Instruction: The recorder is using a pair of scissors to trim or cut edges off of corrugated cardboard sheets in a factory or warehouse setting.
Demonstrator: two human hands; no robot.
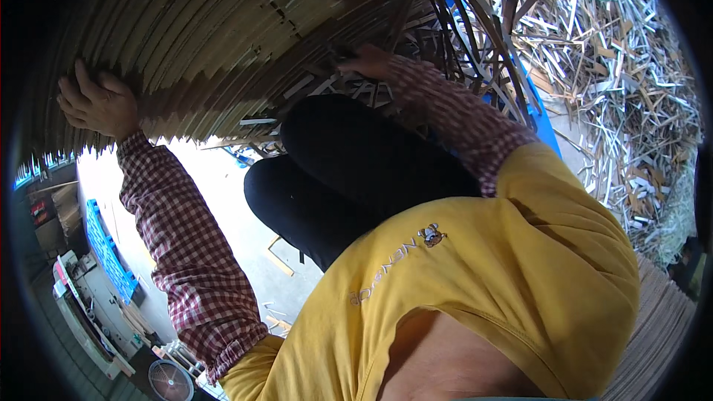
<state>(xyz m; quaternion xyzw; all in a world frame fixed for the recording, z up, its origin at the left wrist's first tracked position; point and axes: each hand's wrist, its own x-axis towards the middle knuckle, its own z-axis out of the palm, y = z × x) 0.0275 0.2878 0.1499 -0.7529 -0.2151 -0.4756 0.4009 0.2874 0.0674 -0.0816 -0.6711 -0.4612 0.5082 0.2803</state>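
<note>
A large stack of brown sheets, which look like cardboard, (200, 37) fills the upper left, its many edges lined up in curved rows. My left hand (100, 100) rests against its left part with the fingers apart, holding nothing. Farther right, my right hand (365, 63) is at the stack's lower right side, among loose strips. Its fingers are closed around something dark that I cannot make out; shadow and blur hide the details. Long thin strips (483, 22) hang and stick out just right of that hand.
A big heap of strip scraps (601, 67) covers the right side. Blue pallet parts (544, 115) show beneath the strips, and another blue pallet (108, 249) lies at left. A fan (171, 380) stands at the lower left. Scraps (281, 256) lie on the floor beside my knees.
</note>
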